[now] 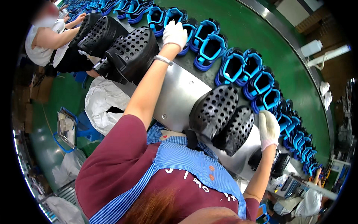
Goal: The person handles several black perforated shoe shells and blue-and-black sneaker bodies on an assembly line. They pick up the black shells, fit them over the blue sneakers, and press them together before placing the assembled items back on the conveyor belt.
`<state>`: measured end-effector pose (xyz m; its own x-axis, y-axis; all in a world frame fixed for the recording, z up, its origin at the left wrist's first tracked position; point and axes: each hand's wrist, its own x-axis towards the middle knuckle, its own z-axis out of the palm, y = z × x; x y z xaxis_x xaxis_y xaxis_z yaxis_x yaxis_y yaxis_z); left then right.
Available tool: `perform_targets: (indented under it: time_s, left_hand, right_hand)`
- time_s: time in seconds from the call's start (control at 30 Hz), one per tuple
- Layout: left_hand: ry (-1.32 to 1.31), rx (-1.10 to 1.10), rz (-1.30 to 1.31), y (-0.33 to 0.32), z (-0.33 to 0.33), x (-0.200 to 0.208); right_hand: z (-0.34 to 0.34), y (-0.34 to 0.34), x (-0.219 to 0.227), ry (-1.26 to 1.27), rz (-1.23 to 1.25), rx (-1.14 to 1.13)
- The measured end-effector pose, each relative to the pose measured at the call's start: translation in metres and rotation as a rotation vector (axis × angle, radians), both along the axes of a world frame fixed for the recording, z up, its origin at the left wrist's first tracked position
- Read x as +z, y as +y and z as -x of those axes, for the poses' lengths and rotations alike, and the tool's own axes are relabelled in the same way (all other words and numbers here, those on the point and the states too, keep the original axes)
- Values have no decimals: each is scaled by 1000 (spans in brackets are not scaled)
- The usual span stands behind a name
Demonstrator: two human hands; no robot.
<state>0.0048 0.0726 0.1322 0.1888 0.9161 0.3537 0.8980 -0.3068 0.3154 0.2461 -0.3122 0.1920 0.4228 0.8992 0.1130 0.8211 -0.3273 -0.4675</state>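
**Bags and a jug around the line**

A crumpled white plastic bag [101,106] sits open left of the steel bench. More pale bags [65,170] slump lower left. A white plastic jug [311,47] stands upper right, beyond the belt.

We see blue shoes [233,69] with black trim on green belt [261,33]. Black perforated moulds [214,108] sit on grey metal plate [179,93]. White gloves on left hand [174,34] and right hand [269,128]. Maroon shirt [119,164], blue checked apron [186,160], white bags [102,102].
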Motion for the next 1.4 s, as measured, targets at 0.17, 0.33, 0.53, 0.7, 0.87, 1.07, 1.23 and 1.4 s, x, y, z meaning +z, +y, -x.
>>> perform_targets:
  time_s: [0.17,0.33,0.53,0.7,0.87,1.07,1.23,1.4]
  left_hand:
    - [105,261,31,37,-24,-11]
    - [360,149,482,55,-27,12]
    - [368,39,426,59,-38,17]
    - [273,-60,409,39,-37,3]
    - [106,-188,428,0,-65,-15]
    - [-42,-313,394,-46,-100,-27]
    - [-33,-340,270,-46,-83,-22]
    - [-180,-419,-182,-78,-43,-26]
  right_hand:
    - [-3,92,-7,-93,-38,302]
    - [-3,156,-30,-142,250,461]
    - [10,179,-45,-144,468,509]
    - [-15,164,-44,-226,484,388]
    - [-72,114,-50,-229,378,332]
    - [-114,72,-68,-137,287,214]
    - [-53,63,6,-134,166,72]
    - [68,30,107,10,-112,237]
